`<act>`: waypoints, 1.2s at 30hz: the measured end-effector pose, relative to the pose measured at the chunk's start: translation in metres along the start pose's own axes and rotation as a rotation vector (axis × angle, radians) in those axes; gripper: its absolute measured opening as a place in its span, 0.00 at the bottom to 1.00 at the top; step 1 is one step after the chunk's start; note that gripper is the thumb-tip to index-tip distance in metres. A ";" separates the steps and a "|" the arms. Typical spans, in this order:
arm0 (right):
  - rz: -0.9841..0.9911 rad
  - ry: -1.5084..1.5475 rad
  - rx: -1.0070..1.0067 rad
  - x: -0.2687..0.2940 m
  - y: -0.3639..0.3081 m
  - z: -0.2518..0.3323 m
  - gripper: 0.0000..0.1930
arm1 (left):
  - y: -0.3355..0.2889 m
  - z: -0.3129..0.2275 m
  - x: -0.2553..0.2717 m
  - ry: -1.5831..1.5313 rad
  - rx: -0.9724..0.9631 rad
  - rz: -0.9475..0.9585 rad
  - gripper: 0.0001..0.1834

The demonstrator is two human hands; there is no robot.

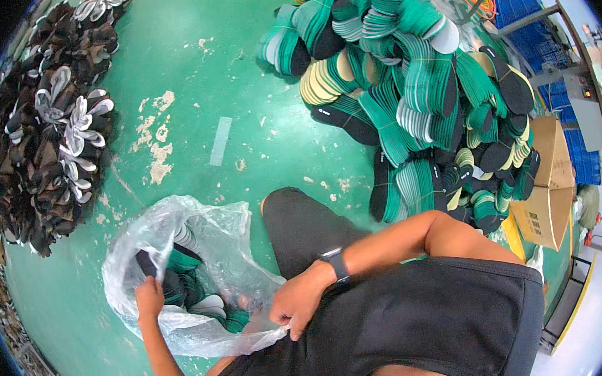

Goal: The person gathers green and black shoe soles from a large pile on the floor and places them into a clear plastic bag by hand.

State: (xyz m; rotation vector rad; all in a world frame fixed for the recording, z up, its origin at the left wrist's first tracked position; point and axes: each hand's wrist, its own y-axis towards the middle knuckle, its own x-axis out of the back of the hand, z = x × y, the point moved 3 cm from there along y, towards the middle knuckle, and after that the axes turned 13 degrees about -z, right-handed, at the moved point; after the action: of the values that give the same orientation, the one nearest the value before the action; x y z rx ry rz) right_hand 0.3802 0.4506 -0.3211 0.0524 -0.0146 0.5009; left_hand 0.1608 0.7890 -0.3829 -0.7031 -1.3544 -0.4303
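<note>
A clear plastic bag (178, 338) stands open on the floor beside my bent leg. Inside it lie bundled shoe insoles (211, 305), green, black and grey. My left hand (150, 299) reaches over the bag's mouth, its fingers closed at the end of a black insole (146, 262); the rest of that bundle is partly hidden by the plastic. My right hand (301, 301), with a watch on the wrist, pinches the near right rim of the bag by my lap.
At the far right rises a big pile of banded insoles (414, 92) in green, black and yellow. A cardboard box (546, 188) and blue crates (518, 15) stand past it. Dark and white bundled pieces (43, 146) are heaped along the left on the green floor (183, 69).
</note>
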 end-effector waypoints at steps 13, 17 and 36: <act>-0.295 -0.025 0.166 0.064 0.158 0.077 0.10 | 0.028 0.110 0.229 -1.365 0.474 -0.982 0.14; -0.287 -0.199 0.373 0.099 0.221 0.185 0.09 | 0.029 0.218 0.322 -1.205 0.681 -1.141 0.15; -0.321 -1.044 1.058 0.351 0.288 0.438 0.17 | -0.236 0.440 0.524 -0.531 0.607 -1.689 0.23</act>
State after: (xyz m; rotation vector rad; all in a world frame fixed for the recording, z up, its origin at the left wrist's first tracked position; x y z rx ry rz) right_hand 0.5497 0.8474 0.1389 1.3290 -0.7529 0.0654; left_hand -0.2194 0.9757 0.2045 1.0898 -2.2161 -1.0896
